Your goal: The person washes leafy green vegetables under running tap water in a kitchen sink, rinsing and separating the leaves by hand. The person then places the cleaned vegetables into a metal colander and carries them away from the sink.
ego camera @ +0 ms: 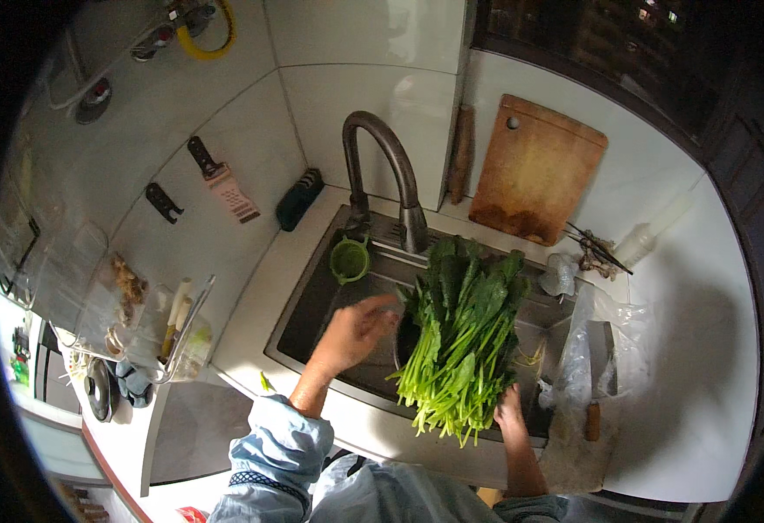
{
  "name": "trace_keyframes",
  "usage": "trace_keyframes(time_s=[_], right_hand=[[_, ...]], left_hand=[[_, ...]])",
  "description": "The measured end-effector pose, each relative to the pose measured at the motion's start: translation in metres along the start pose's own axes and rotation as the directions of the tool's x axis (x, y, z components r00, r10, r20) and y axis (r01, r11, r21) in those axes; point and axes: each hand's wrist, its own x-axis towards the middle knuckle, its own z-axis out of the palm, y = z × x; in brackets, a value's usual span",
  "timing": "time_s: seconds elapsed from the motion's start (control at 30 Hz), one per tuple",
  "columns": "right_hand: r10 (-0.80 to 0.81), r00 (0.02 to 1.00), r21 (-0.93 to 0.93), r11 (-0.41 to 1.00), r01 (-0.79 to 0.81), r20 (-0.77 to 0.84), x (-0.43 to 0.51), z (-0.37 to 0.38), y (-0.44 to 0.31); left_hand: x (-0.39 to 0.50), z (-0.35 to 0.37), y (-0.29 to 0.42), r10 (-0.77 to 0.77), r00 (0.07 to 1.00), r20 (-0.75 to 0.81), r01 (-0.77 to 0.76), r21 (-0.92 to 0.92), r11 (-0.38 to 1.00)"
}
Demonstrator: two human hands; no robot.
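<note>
A large heap of leafy greens, with dark leaves and pale green stems, spreads over the sink and its front edge. Under its left side shows the curved rim of a dark vessel, mostly hidden. My left hand is above the sink, left of the leaves, slightly blurred, its fingers apart and holding nothing. My right hand is at the lower right of the heap. Its fingers are partly hidden there, so whether they grip the stems or something beneath cannot be told.
Behind the greens a dark gooseneck faucet arches. A green strainer sits at the sink's back left. On the right lie a wood-handled knife and a clear plastic bag. A wooden cutting board leans against the wall.
</note>
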Motion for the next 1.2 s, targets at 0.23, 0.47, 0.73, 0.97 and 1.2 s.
trace_keyframes(time_s=[0.23, 0.47, 0.73, 0.97, 1.2], right_hand=[[0.107, 0.931, 0.002, 0.994, -0.113, -0.349, -0.006, -0.018, -0.010], [0.094, 0.813, -0.005, 0.993, -0.118, -0.575, -0.002, -0.038, -0.011], [0.210, 0.837, -0.259, 0.888, -0.379, -0.505, -0.019, 0.004, -0.031], [0.087, 0.967, -0.136, 0.983, -0.123, -0.241, -0.014, -0.025, -0.003], [0.157, 0.960, -0.115, 0.976, -0.187, -0.233, -0.027, -0.012, -0.014]], left_hand=[[-0.047, -0.099, -0.122, -0.267, 0.891, -0.367, 0.453, 0.766, 0.457], [-0.125, -0.127, -0.195, -0.372, 0.883, -0.285, 0.457, 0.698, 0.551], [-0.161, -0.135, -0.254, -0.469, 0.774, -0.426, 0.633, 0.554, 0.541], [-0.085, -0.114, -0.160, -0.351, 0.936, -0.042, 0.346, -0.084, 0.934], [0.007, 0.040, 0.039, 0.186, 0.926, 0.328, -0.171, -0.076, 0.982]])
